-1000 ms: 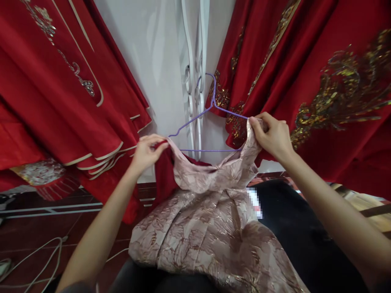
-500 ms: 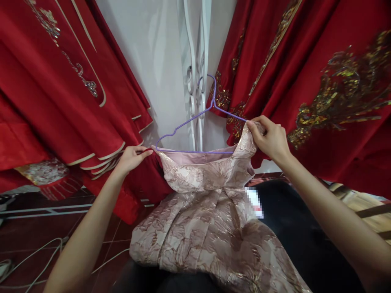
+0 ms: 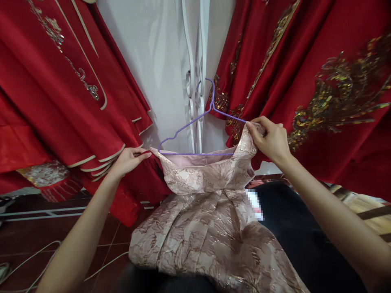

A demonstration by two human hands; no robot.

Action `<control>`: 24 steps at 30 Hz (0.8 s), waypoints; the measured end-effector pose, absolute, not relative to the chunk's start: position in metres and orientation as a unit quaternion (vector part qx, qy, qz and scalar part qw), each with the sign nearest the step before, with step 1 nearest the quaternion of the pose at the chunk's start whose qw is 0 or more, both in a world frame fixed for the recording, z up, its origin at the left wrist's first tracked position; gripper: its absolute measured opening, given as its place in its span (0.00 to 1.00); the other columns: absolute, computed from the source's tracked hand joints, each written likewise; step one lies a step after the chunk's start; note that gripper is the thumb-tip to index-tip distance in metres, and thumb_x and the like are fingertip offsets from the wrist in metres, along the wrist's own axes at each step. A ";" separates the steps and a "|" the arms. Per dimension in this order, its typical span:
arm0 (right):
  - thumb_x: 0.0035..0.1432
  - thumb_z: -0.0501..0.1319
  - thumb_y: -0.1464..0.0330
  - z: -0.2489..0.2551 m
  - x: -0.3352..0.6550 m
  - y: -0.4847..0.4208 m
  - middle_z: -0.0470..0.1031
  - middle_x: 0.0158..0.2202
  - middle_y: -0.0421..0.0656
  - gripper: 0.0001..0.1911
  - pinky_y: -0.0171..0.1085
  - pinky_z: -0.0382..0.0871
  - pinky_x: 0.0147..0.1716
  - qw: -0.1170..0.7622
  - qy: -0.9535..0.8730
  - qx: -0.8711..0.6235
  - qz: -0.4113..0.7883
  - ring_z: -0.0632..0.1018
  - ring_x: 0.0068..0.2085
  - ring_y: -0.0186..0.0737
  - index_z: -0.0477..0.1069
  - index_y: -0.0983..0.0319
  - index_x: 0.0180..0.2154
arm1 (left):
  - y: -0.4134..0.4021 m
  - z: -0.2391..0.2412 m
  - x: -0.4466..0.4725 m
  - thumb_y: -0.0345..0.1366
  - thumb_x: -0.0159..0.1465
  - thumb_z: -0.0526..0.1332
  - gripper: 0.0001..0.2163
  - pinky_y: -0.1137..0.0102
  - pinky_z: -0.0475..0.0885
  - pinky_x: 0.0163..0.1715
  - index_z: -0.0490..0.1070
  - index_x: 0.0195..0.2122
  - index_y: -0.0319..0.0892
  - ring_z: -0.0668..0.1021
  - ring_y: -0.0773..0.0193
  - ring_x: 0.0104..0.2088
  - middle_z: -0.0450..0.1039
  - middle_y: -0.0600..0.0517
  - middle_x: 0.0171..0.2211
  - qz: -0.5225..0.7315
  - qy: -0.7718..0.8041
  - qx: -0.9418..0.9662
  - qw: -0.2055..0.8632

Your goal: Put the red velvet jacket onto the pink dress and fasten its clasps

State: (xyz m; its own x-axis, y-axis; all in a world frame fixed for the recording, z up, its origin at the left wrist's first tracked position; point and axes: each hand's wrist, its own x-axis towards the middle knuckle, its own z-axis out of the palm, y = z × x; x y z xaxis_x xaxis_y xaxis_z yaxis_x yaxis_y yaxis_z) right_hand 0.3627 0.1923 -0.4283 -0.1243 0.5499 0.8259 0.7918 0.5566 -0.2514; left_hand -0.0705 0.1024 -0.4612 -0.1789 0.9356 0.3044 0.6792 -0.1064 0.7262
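A pink brocade dress (image 3: 210,215) with a shiny floral pattern lies across my lap, its neckline facing up. Inside the neckline sits the lower bar of a purple hanger (image 3: 193,121), whose hook points away from me near the white ornate frame. My right hand (image 3: 270,138) is closed on the dress's right shoulder, where the hanger's right arm runs into the fabric. On the other side, my left hand (image 3: 130,159) pinches the edge of the left shoulder, beside the hanger's left end. A white tag (image 3: 254,203), blurred out, hangs at the dress's right side.
Red garments with beaded trim (image 3: 76,101) hang at left, and red ones with gold sequins (image 3: 330,93) at right. White ornate uprights (image 3: 195,81) stand between them. Pale cables (image 3: 30,260) and a metal bar (image 3: 45,213) lie low at left.
My left hand has shifted slightly left with the shoulder edge, opening a small gap from the hanger's end. The right hand keeps its hold.
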 end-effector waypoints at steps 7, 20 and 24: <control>0.62 0.55 0.56 -0.426 0.366 0.192 0.79 0.33 0.45 0.14 0.43 0.63 0.37 0.489 -0.733 -0.451 -0.144 0.77 0.34 0.47 0.72 0.58 0.36 | 0.114 -0.415 -0.042 0.46 0.54 0.62 0.12 0.66 0.68 0.43 0.78 0.30 0.42 0.78 0.55 0.38 0.80 0.49 0.35 0.349 0.625 0.698 -0.004; 0.63 0.54 0.53 -0.429 0.361 0.188 0.79 0.34 0.45 0.16 0.48 0.63 0.42 0.503 -0.721 -0.458 -0.134 0.77 0.36 0.51 0.72 0.56 0.36 | 0.096 -0.403 -0.045 0.48 0.54 0.64 0.13 0.68 0.69 0.44 0.79 0.32 0.44 0.78 0.55 0.41 0.80 0.51 0.39 0.286 0.613 0.735 0.058; 0.63 0.55 0.55 -0.438 0.357 0.193 0.78 0.33 0.45 0.14 0.46 0.64 0.42 0.515 -0.714 -0.455 -0.132 0.77 0.35 0.48 0.71 0.57 0.36 | 0.112 -0.418 -0.040 0.47 0.55 0.63 0.13 0.65 0.69 0.49 0.78 0.31 0.42 0.77 0.54 0.46 0.79 0.48 0.43 0.309 0.567 0.751 0.140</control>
State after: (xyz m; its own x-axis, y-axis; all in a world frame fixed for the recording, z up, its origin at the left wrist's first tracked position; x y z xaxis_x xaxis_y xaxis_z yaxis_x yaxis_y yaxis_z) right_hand 0.3570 0.1935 -0.4382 -0.0557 0.5142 0.8558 0.7859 0.5513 -0.2800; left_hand -0.0396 0.1116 -0.4181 0.1661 0.9377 0.3053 0.7645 -0.3180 0.5607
